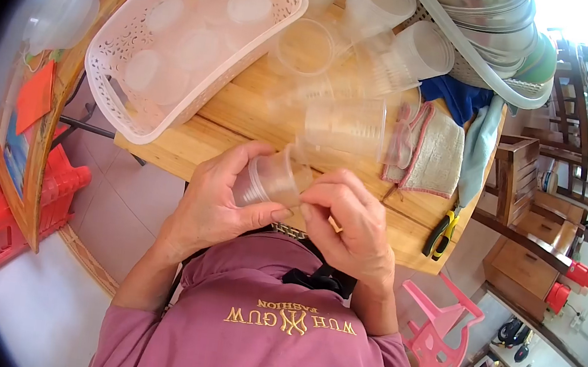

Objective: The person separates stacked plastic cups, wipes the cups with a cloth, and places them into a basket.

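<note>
My left hand [209, 192] is wrapped round a clear plastic cup [277, 176] just above my lap, at the table's near edge. The cup lies tilted, with pale rings round its left part. Thumb and forefinger of my right hand [348, 219] are pinched together at the cup's right rim; the exact contact is partly hidden by the fingers. Beyond my hands, another clear plastic cup [344, 125] lies on its side on the wooden table [234, 108]. More clear cups [306, 47] are spread farther back, some of them blurred.
A pale pink basket [171, 115] holding several upturned cups stands at the left. Folded cloths [432, 148] and yellow-black pliers [440, 233] lie near the right edge. Behind them is a handled basket [497, 83] of stacked containers. A pink chair [439, 338] stands on the right.
</note>
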Demonstrator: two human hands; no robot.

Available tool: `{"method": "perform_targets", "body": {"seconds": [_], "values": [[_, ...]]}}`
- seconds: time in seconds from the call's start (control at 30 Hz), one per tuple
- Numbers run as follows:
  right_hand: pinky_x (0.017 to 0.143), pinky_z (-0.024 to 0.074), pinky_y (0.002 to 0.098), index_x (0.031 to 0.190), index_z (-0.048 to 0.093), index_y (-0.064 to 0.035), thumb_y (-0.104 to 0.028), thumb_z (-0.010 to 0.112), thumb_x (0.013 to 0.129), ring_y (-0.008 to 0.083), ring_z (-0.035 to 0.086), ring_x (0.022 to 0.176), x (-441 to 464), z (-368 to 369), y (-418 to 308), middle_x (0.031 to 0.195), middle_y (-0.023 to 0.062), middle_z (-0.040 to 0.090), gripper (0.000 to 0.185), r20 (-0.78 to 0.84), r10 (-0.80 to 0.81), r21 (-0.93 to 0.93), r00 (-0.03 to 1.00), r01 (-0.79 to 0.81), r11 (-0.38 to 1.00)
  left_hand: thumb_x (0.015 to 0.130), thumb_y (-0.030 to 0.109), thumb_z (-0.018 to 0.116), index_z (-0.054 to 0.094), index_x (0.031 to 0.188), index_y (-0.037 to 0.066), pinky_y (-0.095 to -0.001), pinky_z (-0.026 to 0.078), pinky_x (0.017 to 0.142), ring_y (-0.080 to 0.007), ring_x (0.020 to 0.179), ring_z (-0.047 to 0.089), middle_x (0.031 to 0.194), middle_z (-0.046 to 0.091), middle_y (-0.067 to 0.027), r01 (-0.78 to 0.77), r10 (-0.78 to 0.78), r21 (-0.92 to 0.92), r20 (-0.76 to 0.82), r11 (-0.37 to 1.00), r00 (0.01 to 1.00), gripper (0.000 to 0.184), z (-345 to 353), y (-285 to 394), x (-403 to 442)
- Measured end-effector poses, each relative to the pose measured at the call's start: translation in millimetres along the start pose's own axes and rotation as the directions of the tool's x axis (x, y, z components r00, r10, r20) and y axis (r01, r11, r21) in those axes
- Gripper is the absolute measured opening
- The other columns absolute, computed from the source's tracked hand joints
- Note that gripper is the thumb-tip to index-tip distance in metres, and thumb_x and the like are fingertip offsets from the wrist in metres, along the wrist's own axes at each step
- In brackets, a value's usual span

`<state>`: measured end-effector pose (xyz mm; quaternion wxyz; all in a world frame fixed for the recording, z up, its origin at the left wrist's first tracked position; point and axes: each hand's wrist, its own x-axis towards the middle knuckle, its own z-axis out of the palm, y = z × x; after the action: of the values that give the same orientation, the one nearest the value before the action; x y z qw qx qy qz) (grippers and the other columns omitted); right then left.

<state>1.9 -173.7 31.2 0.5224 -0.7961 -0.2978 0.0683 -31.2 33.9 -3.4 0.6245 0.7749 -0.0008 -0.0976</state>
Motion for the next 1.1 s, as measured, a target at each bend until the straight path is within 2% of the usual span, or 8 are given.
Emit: {"method": "perform_targets", "body": {"seconds": [0.23,0.3,0.33,0.4,0.47,0.63,0.77,1.1], "values": [[0.06,0.0485,0.0341,0.099,0.06,0.0008,0.005,0.065,0.085,0.0274,0.059,0.071,7.2,19.6,8.1,0.087,0.0144,0.057,0.016,-0.148,0.028,0.011,0.989,-0.027,1.0,0.072,0.034,0.086,0.058,0.12,-0.003,-0.0309,0.051,0.078,-0.0181,0.087,0.064,0.097,0.067,-0.0103,0.047,-0.046,0.008,-0.08,0.999,0.996,0.067,-36.2,-9.6,-14.6],[0.062,0.0494,0.0341,0.103,0.06,0.0016,0.006,0.064,0.085,0.0279,0.06,0.074,10.6,28.0,6.1,0.09,0.0154,0.057,0.019,-0.149,0.045,0.031,0.988,-0.041,0.999,0.071,0.041,0.086,0.058,0.12,-0.003,-0.0278,0.048,0.069,-0.0133,0.078,0.06,0.092,0.066,-0.0062,0.162,-0.154,0.14,-0.066,0.977,0.986,0.072,-52.4,-9.2,-22.4],[0.064,0.0504,0.0349,0.108,0.058,0.0018,0.006,0.064,0.085,0.0291,0.061,0.076,13.7,33.0,2.5,0.094,0.0164,0.058,0.023,-0.147,0.078,0.092,0.986,-0.065,0.994,0.069,0.047,0.085,0.058,0.12,-0.003,-0.025,0.044,0.062,-0.009,0.07,0.052,0.088,0.063,-0.0035,0.183,-0.175,0.117,-0.073,0.976,0.982,0.076,-56.0,-14.3,-26.7],[0.066,0.0515,0.0357,0.112,0.057,0.0021,0.006,0.063,0.086,0.0302,0.062,0.079,15.7,37.6,0.8,0.099,0.0174,0.058,0.027,-0.141,0.11,0.154,0.984,-0.088,0.984,0.069,0.048,0.085,0.058,0.12,-0.003,-0.025,0.044,0.062,-0.0091,0.07,0.052,0.088,0.063,-0.0036,0.177,-0.17,0.095,-0.078,0.98,0.982,0.077,-57.2,-16.2,-29.7],[0.062,0.0518,0.0301,0.12,0.057,0.0031,0.006,0.064,0.087,0.0183,0.063,0.076,16.0,40.2,3.0,0.108,0.015,0.059,0.033,-0.081,0.03,0.094,0.996,-0.023,0.995,0.068,0.049,0.086,0.058,0.121,-0.003,-0.025,0.044,0.063,-0.0093,0.07,0.052,0.088,0.063,-0.0037,0.171,-0.164,0.07,-0.087,0.983,0.983,0.079,-56.2,-17.3,-30.6],[0.064,0.0521,0.0316,0.117,0.059,0.0017,0.005,0.065,0.085,0.0215,0.064,0.078,7.3,31.5,3.3,0.106,0.015,0.06,0.032,0.106,0.031,0.054,0.994,-0.037,0.998,0.069,0.049,0.086,0.056,0.123,-0.002,-0.03,0.05,0.074,-0.0174,0.083,0.062,0.094,0.066,-0.0086,0.083,-0.082,0.077,-0.023,0.994,0.996,0.08,-35.7,-18.4,-23.5],[0.066,0.052,0.0338,0.109,0.062,0.0008,0.003,0.067,0.083,0.027,0.062,0.075,1.9,30.8,1.0,0.099,0.0138,0.062,0.027,0.244,0.039,0.084,0.969,-0.061,0.995,0.07,0.047,0.086,0.056,0.124,-0.002,-0.031,0.05,0.075,-0.0188,0.085,0.062,0.096,0.066,-0.0104,0.079,-0.079,0.039,0.005,0.996,0.997,0.079,-24.3,-14.3,-15.5],[0.066,0.0497,0.0396,0.099,0.062,-0.0004,-0.001,0.066,0.085,0.032,0.061,0.079,-15.8,28.7,11.7,0.089,0.0121,0.06,0.015,0.128,0.012,0.141,0.992,-0.03,0.99,0.065,0.049,0.088,0.055,0.125,-0.002,-0.0327,0.051,0.076,-0.0231,0.087,0.064,0.098,0.066,-0.0117,0.04,-0.049,0.078,0.122,0.996,0.991,0.085,-9.7,-9.5,-7.7]]}}
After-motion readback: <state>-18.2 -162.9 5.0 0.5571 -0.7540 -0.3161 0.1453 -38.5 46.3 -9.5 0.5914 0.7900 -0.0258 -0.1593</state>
